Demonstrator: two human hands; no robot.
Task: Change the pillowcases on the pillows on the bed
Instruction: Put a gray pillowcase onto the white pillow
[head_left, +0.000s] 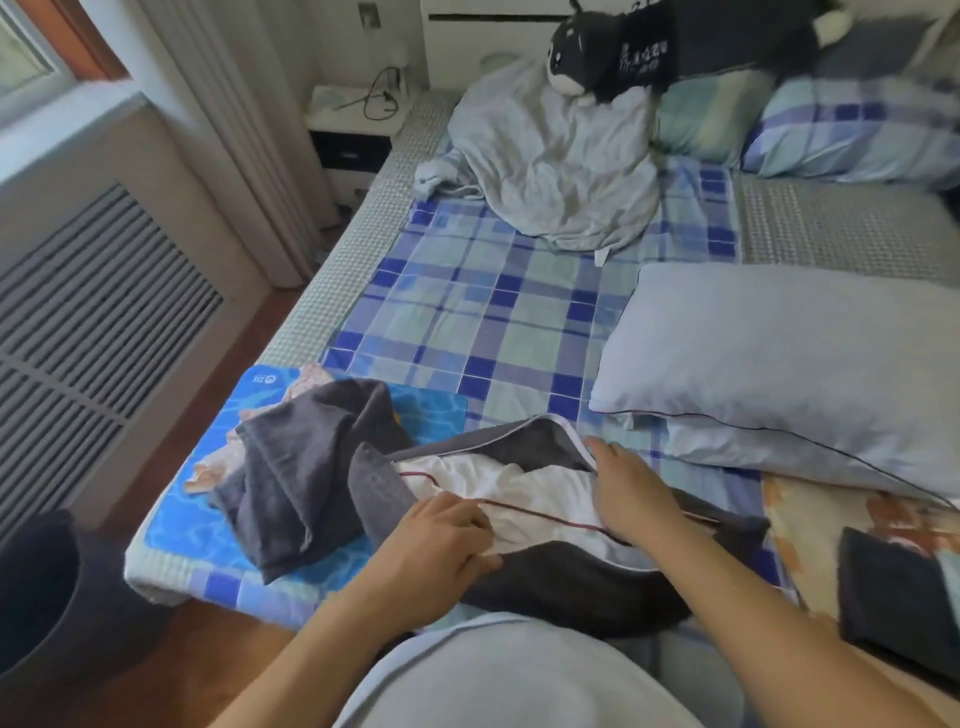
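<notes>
A white pillow (519, 493) with dark red piping lies at the bed's near edge, partly inside a dark grey zippered pillowcase (561, 582). My left hand (441, 540) has curled fingers gripping the lower edge of the case opening against the pillow. My right hand (623, 483) rests with fingers extended on the upper flap of the opening by the zipper. A second dark grey case or cloth (296, 467) lies crumpled to the left. A pale blue bare pillow (789, 364) lies on the right.
The bed has a blue plaid sheet (493, 312). A crumpled light blue cover (550, 161) and a black plush toy (623, 47) sit near the headboard beside plaid pillows (857, 130). A blue mat (197, 519) lies at the bed's near left corner. A nightstand (353, 130) and radiator cover (78, 312) stand left.
</notes>
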